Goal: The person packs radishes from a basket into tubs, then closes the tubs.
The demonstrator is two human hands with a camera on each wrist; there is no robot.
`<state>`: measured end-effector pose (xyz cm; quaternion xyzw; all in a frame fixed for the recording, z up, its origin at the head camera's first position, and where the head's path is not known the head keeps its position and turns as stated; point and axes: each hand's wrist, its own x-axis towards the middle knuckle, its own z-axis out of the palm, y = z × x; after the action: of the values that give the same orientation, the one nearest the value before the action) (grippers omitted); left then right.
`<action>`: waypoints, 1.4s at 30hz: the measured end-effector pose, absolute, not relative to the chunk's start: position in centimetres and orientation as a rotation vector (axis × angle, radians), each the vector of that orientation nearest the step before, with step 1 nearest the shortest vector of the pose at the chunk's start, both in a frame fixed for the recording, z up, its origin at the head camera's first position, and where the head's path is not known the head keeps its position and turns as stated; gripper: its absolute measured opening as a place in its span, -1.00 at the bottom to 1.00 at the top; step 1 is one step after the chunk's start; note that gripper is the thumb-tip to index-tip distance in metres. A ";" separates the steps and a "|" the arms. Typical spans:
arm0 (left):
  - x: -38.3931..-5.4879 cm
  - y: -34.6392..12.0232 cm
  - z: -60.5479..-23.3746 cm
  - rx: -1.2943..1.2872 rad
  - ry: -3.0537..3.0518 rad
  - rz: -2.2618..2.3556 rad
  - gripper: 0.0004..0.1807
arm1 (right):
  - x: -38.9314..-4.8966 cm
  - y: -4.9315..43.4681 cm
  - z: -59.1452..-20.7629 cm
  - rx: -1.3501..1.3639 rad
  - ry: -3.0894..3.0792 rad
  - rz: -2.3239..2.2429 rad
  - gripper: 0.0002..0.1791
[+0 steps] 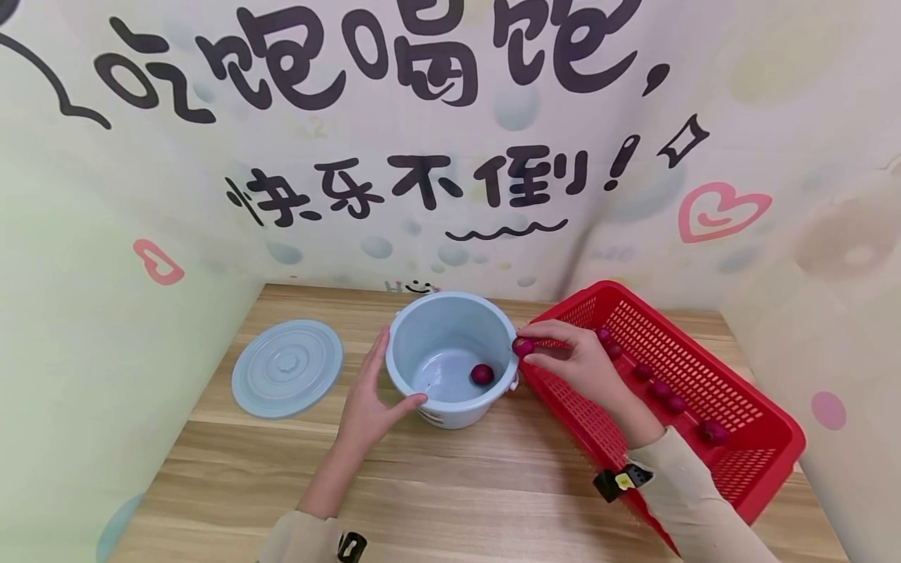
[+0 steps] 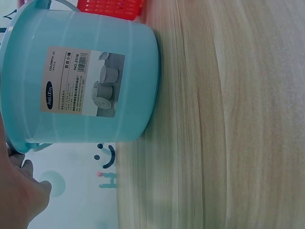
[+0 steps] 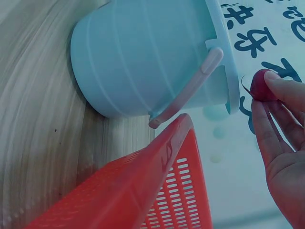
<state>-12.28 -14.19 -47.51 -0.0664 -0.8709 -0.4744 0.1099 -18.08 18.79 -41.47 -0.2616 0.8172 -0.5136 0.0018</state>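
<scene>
A light blue plastic bucket [image 1: 457, 416] stands upright on the wooden table, with one red radish [image 1: 482, 374] on its floor. My left hand [image 1: 369, 403] holds the bucket's left side, its thumb at the front rim and its fingers along the outer wall. Between thumb and fingertips, my right hand [image 1: 584, 366] pinches another radish [image 3: 261, 86], whose thin root hangs off it. That radish is just outside the bucket's right rim, at rim height. Beneath the right forearm is a red perforated basket [image 1: 767, 442] with several radishes [image 1: 659, 389] inside.
A round blue lid [image 1: 287, 375] lies flat on the table [image 1: 450, 500], left of the bucket. The bucket's handle [image 3: 188, 90] hangs down on the side facing the basket. A printed wall [image 1: 394, 250] stands right behind the table.
</scene>
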 end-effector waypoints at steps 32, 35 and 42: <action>-12.3 -14.2 -47.5 -0.207 -2.555 -1.388 0.22 | -17.9 17.5 -41.8 -0.850 2.524 -1.620 -0.54; -12.3 -14.2 -47.5 -0.206 -2.553 -1.385 0.22 | -17.9 17.3 -41.9 -0.849 2.491 -1.640 -0.54; -12.1 -14.1 -47.4 -0.183 -2.560 -1.399 0.21 | -17.8 17.0 -41.7 -0.843 2.490 -1.620 -0.55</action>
<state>-12.14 -14.09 -47.39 -0.0624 -0.8705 -0.4759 0.1092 -17.80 17.02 -41.72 -0.2729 0.8061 -0.5244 0.0270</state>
